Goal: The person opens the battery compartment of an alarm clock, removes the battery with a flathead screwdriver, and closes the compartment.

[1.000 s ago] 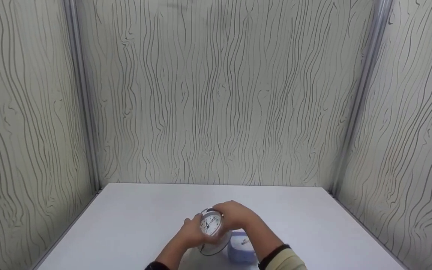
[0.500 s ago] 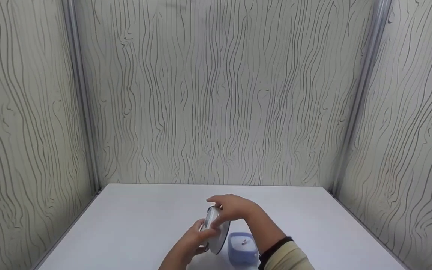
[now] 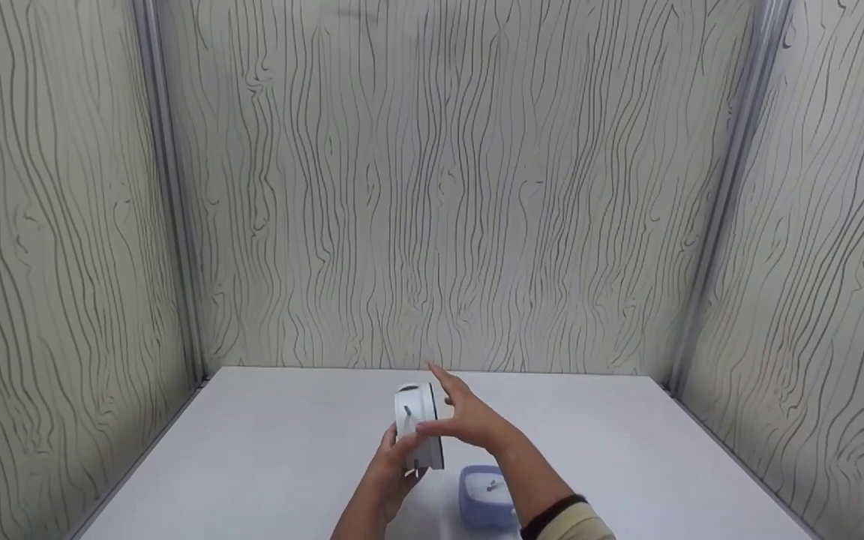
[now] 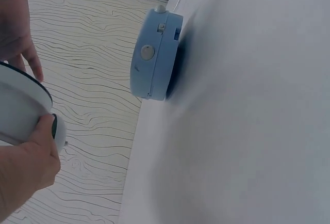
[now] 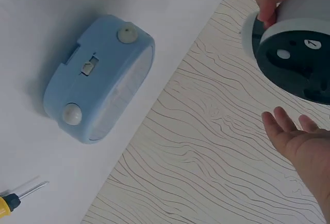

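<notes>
My left hand (image 3: 389, 471) grips a white alarm clock (image 3: 415, 435) by its rounded side and holds it raised. In the right wrist view, left fingers (image 5: 268, 7) press beside a white knob-like part, and the clock's dark back (image 5: 294, 69) with small knobs shows; its dial is hidden. My right hand (image 3: 477, 421) has its fingers spread beside the clock, the thumb overlapping its side in the head view. From the right wrist, that hand's fingertips (image 5: 278, 115) stand apart from the dark back. A light blue clock (image 5: 98, 77) stands on the table near the right forearm.
A screwdriver (image 5: 20, 195) with a yellow and black handle lies on the white table (image 3: 267, 450) near the blue clock. Wood-grain patterned walls (image 3: 432, 225) enclose the back and both sides.
The white clock has been turned so its dial no longer faces the head camera, and lifted slightly. The right hand has loosened from it and spread its fingers; the left keeps hold.
</notes>
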`<state>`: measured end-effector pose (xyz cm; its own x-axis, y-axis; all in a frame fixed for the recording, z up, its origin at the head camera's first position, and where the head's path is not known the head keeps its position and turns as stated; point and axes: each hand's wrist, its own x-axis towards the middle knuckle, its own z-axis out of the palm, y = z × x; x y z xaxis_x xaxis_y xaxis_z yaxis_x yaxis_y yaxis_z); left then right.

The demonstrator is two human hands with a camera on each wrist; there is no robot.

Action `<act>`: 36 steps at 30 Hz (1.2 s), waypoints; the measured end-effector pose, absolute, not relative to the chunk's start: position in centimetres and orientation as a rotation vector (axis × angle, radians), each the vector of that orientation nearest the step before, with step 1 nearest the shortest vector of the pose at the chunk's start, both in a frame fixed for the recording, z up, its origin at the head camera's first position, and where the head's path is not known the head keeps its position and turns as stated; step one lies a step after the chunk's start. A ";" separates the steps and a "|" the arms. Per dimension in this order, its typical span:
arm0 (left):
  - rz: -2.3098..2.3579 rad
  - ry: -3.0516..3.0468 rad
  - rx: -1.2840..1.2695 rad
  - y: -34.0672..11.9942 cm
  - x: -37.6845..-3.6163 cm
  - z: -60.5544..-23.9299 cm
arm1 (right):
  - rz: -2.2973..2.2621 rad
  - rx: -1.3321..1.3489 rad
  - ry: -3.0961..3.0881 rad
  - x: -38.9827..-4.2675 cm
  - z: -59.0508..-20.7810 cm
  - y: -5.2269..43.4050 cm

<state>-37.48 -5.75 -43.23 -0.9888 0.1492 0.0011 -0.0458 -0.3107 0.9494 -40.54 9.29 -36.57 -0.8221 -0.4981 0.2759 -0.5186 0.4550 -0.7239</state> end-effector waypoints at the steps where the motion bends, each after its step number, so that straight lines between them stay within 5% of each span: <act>1: 2.472 1.741 0.153 -5.7 -37.5 -43.3 | 1.370 0.927 -2.664 -40.6 -36.8 9.4; 10: 2.555 1.517 0.443 -5.0 -38.0 -44.1 | 1.514 0.939 -2.678 -40.5 -37.3 9.6; 24: 2.420 1.057 0.693 -5.7 -38.3 -45.0 | 0.959 1.014 -2.653 -40.2 -36.7 10.4; 36: 2.315 1.780 0.335 -6.0 -38.2 -42.7 | 0.353 0.961 -2.729 -39.1 -36.7 10.8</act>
